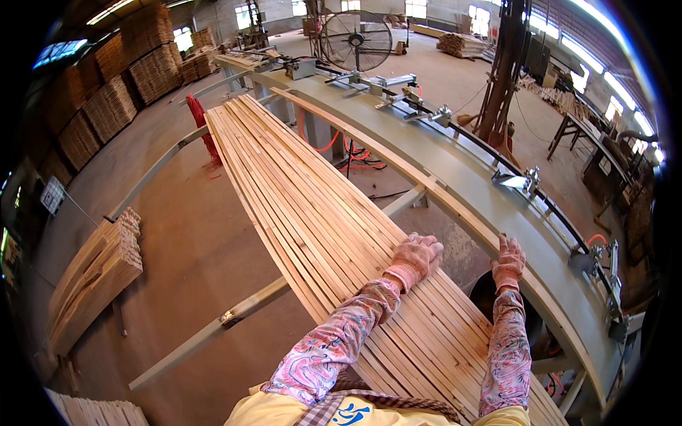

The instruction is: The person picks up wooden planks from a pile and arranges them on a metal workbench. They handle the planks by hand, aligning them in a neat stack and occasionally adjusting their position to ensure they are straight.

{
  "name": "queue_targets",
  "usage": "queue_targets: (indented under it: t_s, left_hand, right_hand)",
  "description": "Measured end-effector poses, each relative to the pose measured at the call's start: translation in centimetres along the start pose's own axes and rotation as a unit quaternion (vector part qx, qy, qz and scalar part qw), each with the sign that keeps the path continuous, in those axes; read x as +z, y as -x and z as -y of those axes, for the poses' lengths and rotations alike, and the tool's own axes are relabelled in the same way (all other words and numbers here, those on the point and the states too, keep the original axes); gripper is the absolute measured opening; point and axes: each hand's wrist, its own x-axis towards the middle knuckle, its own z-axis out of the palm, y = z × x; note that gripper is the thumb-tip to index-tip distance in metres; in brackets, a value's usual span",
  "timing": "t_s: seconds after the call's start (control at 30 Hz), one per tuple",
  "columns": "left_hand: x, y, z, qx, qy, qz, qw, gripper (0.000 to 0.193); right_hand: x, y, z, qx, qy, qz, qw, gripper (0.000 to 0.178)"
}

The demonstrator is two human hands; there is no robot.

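A broad layer of long, pale wooden strips (312, 184) lies side by side before me, running from the far left to my body. My left hand (415, 260), in a dusty pinkish glove, rests on their right side with its fingers curled over the outer strips. A single long wooden strip (398, 165) lies apart from the layer, along the near edge of a grey-green machine bed (469, 188). My right hand (509, 263), gloved too, lies over this strip with its fingers stretched out and somewhat apart. The undersides of both hands are hidden.
Metal support arms (249, 304) hold up the strips and stick out to the left. Clamps and a dark rail (490, 157) line the bed's far side. A stack of boards (96, 284) stands at left. Beyond are a large fan (356, 40), a dark post (501, 78) and orange hoses (362, 157).
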Motion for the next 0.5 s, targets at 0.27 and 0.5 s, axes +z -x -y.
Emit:
queue_targets:
  t_s: [0.27,0.5]
  left_hand:
    - [0.9,-0.6,-0.5,-0.006,0.023,-0.021,1.0,0.044]
    - [-2.2,0.9,-1.8,-0.067,0.006,-0.003,0.998,0.064]
  right_hand:
    - [0.1,1.3,-1.8,-0.107,-0.153,0.01,0.982,0.057]
    - [-4.2,7.1,-0.4,-0.087,-0.552,0.275,0.782,0.048]
